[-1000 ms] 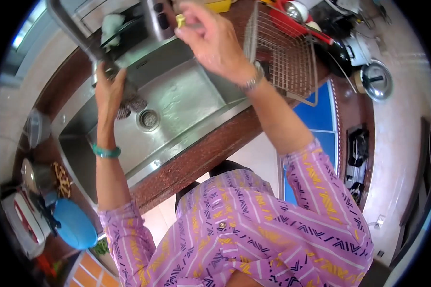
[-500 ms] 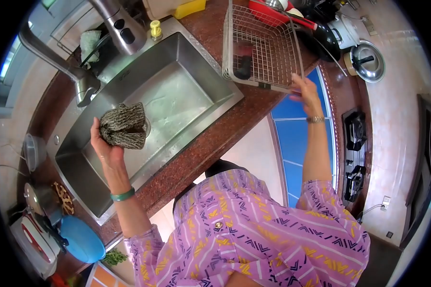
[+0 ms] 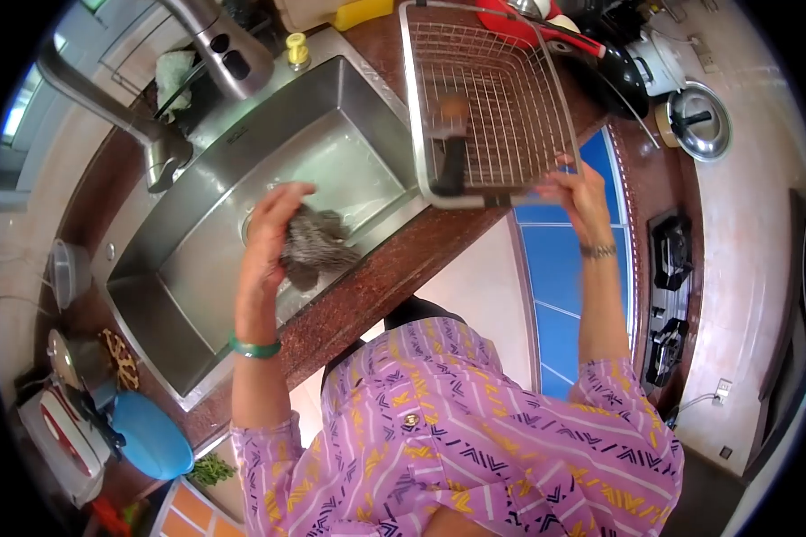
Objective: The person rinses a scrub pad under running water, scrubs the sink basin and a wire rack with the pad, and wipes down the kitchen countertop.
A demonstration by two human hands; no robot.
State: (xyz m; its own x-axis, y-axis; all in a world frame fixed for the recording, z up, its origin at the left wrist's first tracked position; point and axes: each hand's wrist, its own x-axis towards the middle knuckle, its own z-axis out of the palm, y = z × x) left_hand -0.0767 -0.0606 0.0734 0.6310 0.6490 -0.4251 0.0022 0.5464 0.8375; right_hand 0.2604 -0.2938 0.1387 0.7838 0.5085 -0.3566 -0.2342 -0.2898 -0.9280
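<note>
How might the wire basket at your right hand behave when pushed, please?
The wire basket would likely stay stiff, given its metal-looking construction. It is probably light for its size, being mostly open gaps.

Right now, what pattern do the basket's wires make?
The wire basket shows a silvery grid of crossing wires, clearest in the head view.

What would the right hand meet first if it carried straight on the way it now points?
Probably the wire basket: the right hand has its fingertips at the basket's near right corner, though blur leaves unclear how firmly they touch the rim.
</note>
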